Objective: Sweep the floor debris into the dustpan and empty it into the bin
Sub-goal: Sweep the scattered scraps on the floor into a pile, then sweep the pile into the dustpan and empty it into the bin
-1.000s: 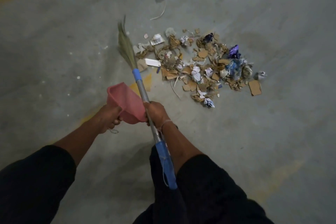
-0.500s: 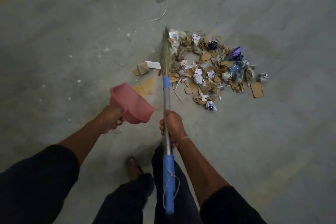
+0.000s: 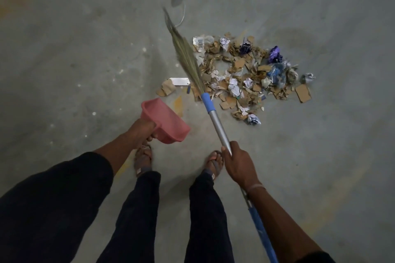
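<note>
The right hand (image 3: 239,164) grips the broom (image 3: 215,121), bristles along the debris pile (image 3: 245,74)'s left edge; the left hand (image 3: 143,132) holds the dustpan (image 3: 164,121) nearer, left of that pile.

Broom tip (image 3: 168,18): I see it smeared by motion blur.
Broom handle (image 3: 218,126): my right hand (image 3: 239,166) hides a stretch; its blue end leaves the bottom edge.
Dustpan (image 3: 164,121) handle: hidden in my left hand (image 3: 142,132).
Debris pile (image 3: 245,74): scraps too small to name.
</note>
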